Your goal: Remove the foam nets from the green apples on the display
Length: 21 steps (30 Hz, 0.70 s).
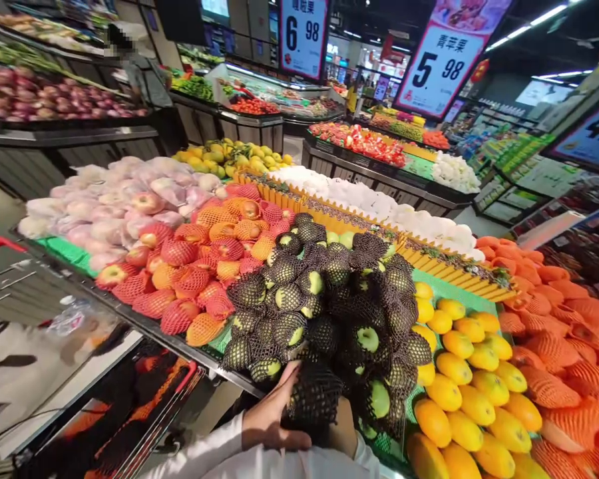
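Bright overhead light; tubes point(526, 26) glare far right, white fruit point(379, 203) washes out, the near black net point(313, 396) loses detail, outer edges stretch and smear.

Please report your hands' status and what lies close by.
Left hand around a black-netted item, contents hidden. Right hand mostly hidden, grip unclear. Netted green apples crowded just beyond.

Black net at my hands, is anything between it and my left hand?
Nothing visible: the left hand cups the left side of the black net. The net partly hides the right hand, so contact there can't be judged.
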{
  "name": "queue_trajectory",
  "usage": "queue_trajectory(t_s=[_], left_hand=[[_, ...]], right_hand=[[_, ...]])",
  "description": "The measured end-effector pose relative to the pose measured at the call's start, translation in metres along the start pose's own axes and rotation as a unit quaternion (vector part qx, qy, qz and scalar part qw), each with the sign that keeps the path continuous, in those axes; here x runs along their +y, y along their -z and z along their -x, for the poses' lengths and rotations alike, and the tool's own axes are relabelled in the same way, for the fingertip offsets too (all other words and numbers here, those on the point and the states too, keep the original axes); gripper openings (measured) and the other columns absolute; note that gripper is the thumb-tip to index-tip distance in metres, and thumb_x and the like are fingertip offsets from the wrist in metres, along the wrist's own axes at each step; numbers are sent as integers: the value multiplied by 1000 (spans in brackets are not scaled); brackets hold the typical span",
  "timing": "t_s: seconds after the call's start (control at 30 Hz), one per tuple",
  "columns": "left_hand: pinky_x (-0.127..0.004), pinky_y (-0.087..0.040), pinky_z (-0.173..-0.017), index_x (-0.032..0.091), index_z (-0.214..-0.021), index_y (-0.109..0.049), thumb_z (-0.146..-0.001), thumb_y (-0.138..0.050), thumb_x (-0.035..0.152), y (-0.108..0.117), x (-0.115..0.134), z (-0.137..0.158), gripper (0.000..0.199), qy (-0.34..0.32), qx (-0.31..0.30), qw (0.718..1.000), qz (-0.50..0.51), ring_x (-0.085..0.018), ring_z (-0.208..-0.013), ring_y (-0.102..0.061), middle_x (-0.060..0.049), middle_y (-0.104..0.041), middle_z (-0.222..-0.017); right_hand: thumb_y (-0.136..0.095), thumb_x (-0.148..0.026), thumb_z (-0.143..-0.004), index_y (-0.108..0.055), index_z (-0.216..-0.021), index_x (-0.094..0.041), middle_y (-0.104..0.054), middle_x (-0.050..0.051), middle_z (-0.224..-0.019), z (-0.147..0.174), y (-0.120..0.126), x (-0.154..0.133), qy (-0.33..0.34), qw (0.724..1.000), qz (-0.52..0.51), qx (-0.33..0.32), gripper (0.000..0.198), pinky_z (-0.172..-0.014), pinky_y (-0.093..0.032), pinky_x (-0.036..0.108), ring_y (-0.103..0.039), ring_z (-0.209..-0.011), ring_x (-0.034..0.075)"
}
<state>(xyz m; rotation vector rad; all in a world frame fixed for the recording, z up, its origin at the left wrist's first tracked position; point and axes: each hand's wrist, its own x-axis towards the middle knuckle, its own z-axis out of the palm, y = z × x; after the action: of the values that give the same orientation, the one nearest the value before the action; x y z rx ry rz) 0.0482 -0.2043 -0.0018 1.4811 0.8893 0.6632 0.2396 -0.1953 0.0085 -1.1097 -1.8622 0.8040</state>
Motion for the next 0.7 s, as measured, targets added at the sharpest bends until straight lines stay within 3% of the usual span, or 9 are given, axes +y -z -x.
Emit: queue_trajectory(t_s=[0.07,0.17,0.23,0.3,0.4,0.47,0.53,0.6,0.7], left_hand=[[-58,-17,-119,22,-146,-17,-60,-80,57,-6,4,-3,112,-1,60,998,37,-43,-144,-19,-22,-21,-153],[-56,-33,-110,23,-141,-7,-71,-74,53,-9,18,-9,101,-17,84,983,159,-36,-129,-46,-19,-44,-136],[-53,-36,-107,25,-141,-4,-74,-73,50,-3,28,-13,100,-29,101,975,194,-31,-120,-54,-16,-50,-130],[-51,-37,-107,26,-145,-2,-74,-74,48,10,38,-17,103,-37,128,970,202,-30,-119,-54,-15,-50,-133],[-48,-36,-111,24,-147,-19,-69,-77,49,47,47,-31,100,-25,229,948,219,-33,-131,-45,-14,-45,-142],[-48,-32,-115,23,-141,-33,-62,-81,50,82,51,-48,96,8,352,906,234,-34,-136,-39,-13,-44,-144],[-51,-30,-117,23,-136,-39,-59,-82,52,121,55,-69,93,26,455,855,248,-35,-135,-41,-12,-47,-141],[-53,-32,-116,22,-135,-40,-61,-81,52,160,62,-91,90,-5,511,829,226,-33,-130,-47,-12,-51,-137],[-48,-30,-119,20,-139,-34,-64,-82,45,207,71,-117,93,-75,592,799,73,-28,-131,-47,-14,-47,-141]], right_hand=[[-52,-48,-87,-71,-65,-26,-67,-1,-58,-14,2,-5,41,998,14,-42,36,-52,-47,21,-62,-56,16],[-43,-46,-93,-73,-77,-23,-72,3,-71,-36,6,-16,140,985,54,-83,40,-63,-53,22,-66,-65,17],[-38,-48,-95,-73,-85,-21,-73,6,-78,-49,11,-21,195,973,104,-59,45,-62,-55,24,-67,-66,18],[-36,-49,-98,-71,-90,-19,-73,8,-81,-58,18,-25,210,967,145,-4,46,-60,-57,25,-68,-67,18],[-46,-36,-98,-67,-103,-16,-73,9,-94,-65,31,-25,218,966,138,30,29,-71,-60,24,-71,-84,17],[-55,-21,-95,-65,-110,-15,-72,9,-102,-65,41,-22,219,966,126,50,19,-78,-59,22,-71,-92,15],[-58,-10,-91,-65,-110,-16,-73,7,-100,-61,51,-18,204,963,141,103,21,-76,-59,22,-71,-89,14],[-60,-4,-87,-67,-105,-17,-73,5,-94,-54,61,-12,156,959,168,165,23,-71,-59,23,-71,-83,14],[-62,-4,-86,-67,-100,-17,-70,5,-89,-50,73,-2,73,947,206,235,20,-67,-57,27,-68,-77,15]])
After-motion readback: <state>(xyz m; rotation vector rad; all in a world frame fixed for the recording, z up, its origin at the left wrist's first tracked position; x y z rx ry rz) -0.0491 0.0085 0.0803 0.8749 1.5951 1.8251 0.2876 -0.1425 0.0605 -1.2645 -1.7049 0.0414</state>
